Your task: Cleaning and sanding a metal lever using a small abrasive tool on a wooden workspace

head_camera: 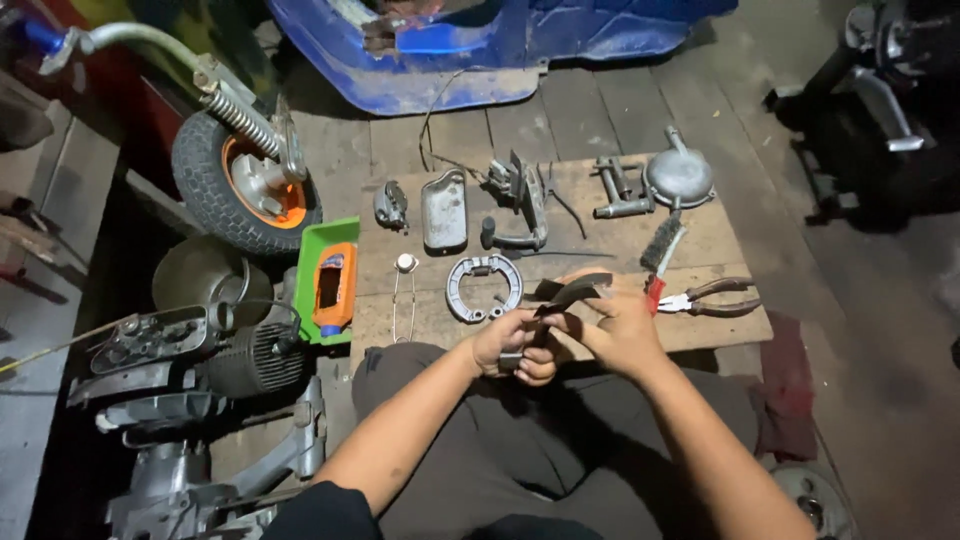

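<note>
While the left hand (512, 345) clenches the lower end of a dark curved brake shoe (572, 294), the right hand (622, 325) grips its upper arc, holding it just above the near edge of the wooden board (560, 262). A paired set of brake shoes (483, 287) lies just left of the hands, and red-handled pliers (705, 299) rest just right.

Both forearms reached forward from the bottom of the view and met over the lap of the seated person, whose dark-trousered knees spread to either side. The left hand (512, 345) was curled, fingers folded inward and knuckles up, closed around something small. The right hand (618, 325) lay just beside it, touching, palm turned down, fingers bent and pinching. Both arms were bare from the elbow down.
</note>
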